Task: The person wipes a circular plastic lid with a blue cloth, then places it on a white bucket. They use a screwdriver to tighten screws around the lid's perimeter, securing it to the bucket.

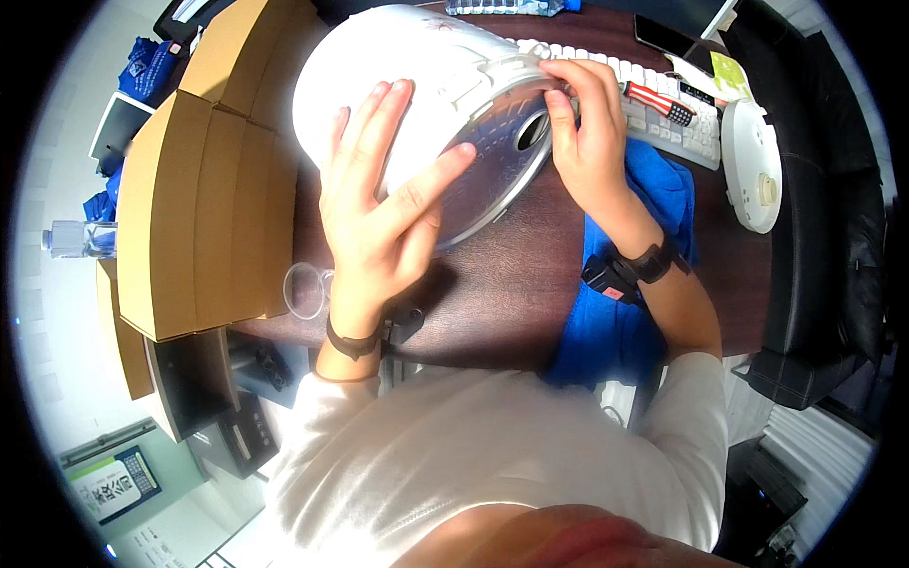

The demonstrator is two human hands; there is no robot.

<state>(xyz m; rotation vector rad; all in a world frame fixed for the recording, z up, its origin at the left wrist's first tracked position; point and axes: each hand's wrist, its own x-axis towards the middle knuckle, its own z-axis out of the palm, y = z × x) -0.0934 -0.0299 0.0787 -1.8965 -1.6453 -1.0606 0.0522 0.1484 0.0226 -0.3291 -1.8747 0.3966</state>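
- Your left hand point(374, 218) lies against the side of a white cylindrical container point(393, 62), its grip wide, fingers spread and thumb stretched toward the rim.
- Your right hand point(595, 142) is at the container's rim on the far right side, its grip partly curled, fingertips at the edge; you cannot tell whether they pinch it.
- The container is tilted over the dark wooden tabletop point(511, 303), its translucent end point(488, 175) with a round opening point(532, 131) turned toward you.
- Behind your right hand you have a white keyboard point(696, 142) with a striped object point(658, 102) over it.
- A round white lid point(751, 161) is farther right.
- A blue cloth point(606, 336) lies under your right forearm.
- Cardboard boxes point(204, 194) stand at your left, near a clear round piece point(303, 291).
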